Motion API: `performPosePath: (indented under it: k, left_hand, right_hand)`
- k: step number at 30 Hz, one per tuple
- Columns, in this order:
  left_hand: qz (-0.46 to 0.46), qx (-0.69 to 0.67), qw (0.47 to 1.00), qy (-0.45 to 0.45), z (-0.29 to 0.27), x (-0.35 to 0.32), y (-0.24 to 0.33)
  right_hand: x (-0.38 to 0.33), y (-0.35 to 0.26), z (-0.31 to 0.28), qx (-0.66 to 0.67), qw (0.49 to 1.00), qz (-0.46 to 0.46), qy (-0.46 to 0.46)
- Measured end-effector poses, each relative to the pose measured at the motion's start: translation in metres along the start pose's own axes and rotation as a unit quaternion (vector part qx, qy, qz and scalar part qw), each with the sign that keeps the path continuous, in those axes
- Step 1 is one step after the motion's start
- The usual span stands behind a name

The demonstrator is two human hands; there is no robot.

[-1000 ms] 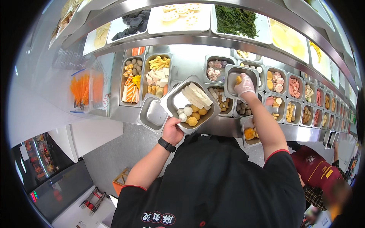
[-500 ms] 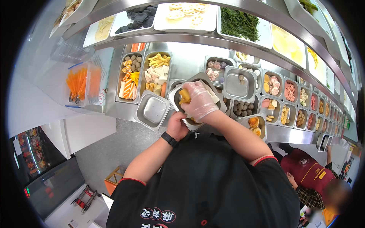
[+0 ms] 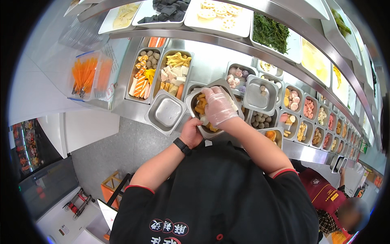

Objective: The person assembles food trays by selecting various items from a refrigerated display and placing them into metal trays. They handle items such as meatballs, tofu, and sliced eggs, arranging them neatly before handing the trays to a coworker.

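A steel food pan point(image 3: 194, 110) with golden-brown fried pieces point(image 3: 201, 105) and some pale pieces is held tilted in front of my body. My left hand point(image 3: 191, 133), bare with a black watch at the wrist, grips its near left rim. My right hand point(image 3: 220, 106), in a clear plastic glove, reaches down into the pan with fingers curled beside the fried pieces. Its fingertips are hidden, so what they hold cannot be made out. Another steel pan point(image 3: 230, 86) with white pieces lies just behind and right of the gloved hand.
An empty steel pan point(image 3: 165, 113) sits at the counter edge, left. Another pan point(image 3: 260, 94) with a few balls rests atop others. Rows of food pans point(image 3: 308, 106) run right. A shelf point(image 3: 227, 40) with white trays crosses above. Orange sticks point(image 3: 84, 73) stand left. A co-worker point(image 3: 325, 185) is at right.
The view has shifted slightly. My gloved hand has moved off the fried piece at its fingers, and more fried pieces now show in the pan. My left hand keeps its grip.
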State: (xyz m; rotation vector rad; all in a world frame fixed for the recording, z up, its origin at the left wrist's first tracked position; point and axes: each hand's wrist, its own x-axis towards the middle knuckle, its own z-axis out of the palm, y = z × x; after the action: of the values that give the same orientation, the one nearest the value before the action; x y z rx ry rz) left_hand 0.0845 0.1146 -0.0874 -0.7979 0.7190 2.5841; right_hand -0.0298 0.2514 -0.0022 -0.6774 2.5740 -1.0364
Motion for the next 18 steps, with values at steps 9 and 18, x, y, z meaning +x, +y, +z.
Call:
performPosePath:
  k: [9, 18]
  left_hand:
    - [-0.035, -0.006, 0.999, -0.021, -0.002, -0.002, -0.001]
    - [-0.010, -0.024, 0.999, -0.022, 0.000, -0.004, 0.006]
  right_hand:
    - [0.012, 0.011, 0.020, -0.007, 0.977, -0.209, -0.031]
    - [0.003, 0.127, -0.071, -0.018, 0.985, 0.061, 0.163]
